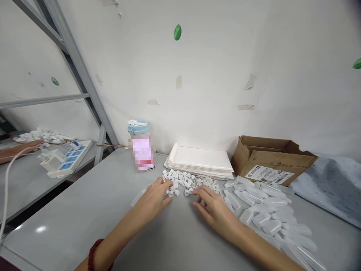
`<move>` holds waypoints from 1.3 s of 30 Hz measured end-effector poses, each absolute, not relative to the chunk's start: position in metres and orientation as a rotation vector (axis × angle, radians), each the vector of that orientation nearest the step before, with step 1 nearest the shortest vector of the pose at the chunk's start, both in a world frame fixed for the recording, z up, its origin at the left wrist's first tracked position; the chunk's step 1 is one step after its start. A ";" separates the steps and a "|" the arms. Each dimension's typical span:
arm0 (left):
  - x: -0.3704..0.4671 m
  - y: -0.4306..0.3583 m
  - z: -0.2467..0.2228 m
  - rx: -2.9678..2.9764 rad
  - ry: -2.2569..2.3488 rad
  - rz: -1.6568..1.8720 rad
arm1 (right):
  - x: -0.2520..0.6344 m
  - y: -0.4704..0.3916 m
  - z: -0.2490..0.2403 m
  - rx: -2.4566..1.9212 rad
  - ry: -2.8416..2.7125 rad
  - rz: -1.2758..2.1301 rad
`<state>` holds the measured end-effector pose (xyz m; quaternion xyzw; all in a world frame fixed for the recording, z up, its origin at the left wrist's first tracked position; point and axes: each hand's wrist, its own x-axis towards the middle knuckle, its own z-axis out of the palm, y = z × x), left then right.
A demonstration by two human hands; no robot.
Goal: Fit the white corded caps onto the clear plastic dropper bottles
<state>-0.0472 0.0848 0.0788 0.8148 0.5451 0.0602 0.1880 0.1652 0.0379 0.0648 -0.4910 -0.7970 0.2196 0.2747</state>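
A pile of small white caps (pixel 180 176) lies on the grey table, between and just beyond my two hands. My left hand (pixel 153 197) is at the left side of the pile, its thumb and fingers apart and its fingertips by the caps. Beside it on the left lies one translucent plastic tube (pixel 138 196), partly covered by the hand. On the other side, my right hand (pixel 216 209) has its bent fingers close to a few caps, thumb spread away. Thin white loops of cord (pixel 207 181) lie behind it. Many translucent tubes (pixel 263 210) are spread around my right forearm.
A stack of white padded envelopes (pixel 201 160) lies against the wall. To its right stands an open cardboard box (pixel 275 160) beside grey-blue fabric (pixel 328 184). A phone (pixel 143 152) leans on a blue-lidded container (pixel 138 128). A power strip (pixel 72 158) and another person's arm (pixel 21 150) are at left.
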 end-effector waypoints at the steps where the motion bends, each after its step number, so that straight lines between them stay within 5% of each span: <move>1: -0.046 0.086 0.077 2.303 1.519 0.167 | 0.160 0.045 0.067 -1.306 -2.232 0.517; 6: -0.043 0.084 0.078 2.352 1.423 0.174 | 0.135 0.074 0.075 -1.269 -2.493 0.290; 39: -0.068 0.136 0.091 2.317 1.435 0.407 | 0.148 0.098 0.064 -1.317 -2.307 0.118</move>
